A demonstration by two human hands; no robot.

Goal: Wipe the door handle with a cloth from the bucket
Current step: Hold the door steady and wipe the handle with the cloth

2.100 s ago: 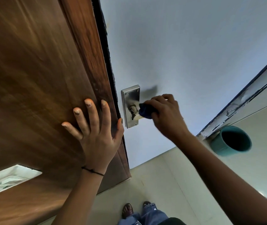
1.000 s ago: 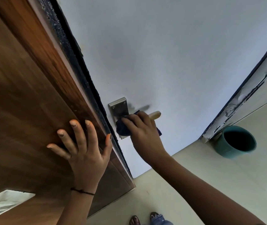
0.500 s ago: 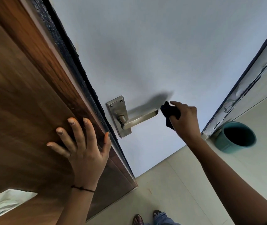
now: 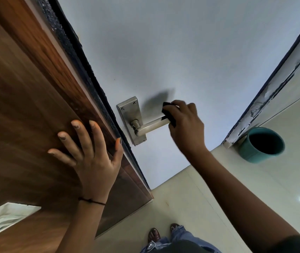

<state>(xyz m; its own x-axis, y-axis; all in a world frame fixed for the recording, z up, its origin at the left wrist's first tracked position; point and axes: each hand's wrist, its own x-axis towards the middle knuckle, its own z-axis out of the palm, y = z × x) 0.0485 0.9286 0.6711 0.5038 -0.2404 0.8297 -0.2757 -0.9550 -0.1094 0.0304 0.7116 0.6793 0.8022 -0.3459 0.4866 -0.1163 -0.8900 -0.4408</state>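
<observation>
At the bottom of the frame were the person's feet [image 4: 153, 235] in sandals on the pale tiled floor [image 4: 191, 207], with frayed jeans [image 4: 180, 236] above them. The left hand [image 4: 89, 154] lay flat against the brown wooden panel [image 4: 17, 115], fingers spread wide and holding nothing (a thin black thread [image 4: 91, 200] circled its wrist). Farther up, the right hand [image 4: 186, 128] was curled tight around a dark cloth [image 4: 168, 114], pressing it over the outer end of the metal door handle [image 4: 152, 126]. The lever ran out from a steel backplate [image 4: 130, 115] screwed to the white door [image 4: 163, 52], near its dark-edged side. Well off to the right, the teal bucket [image 4: 262, 145] stood on the floor just beside the chipped door frame [image 4: 265, 99]; its inside was too dark to make out.
</observation>
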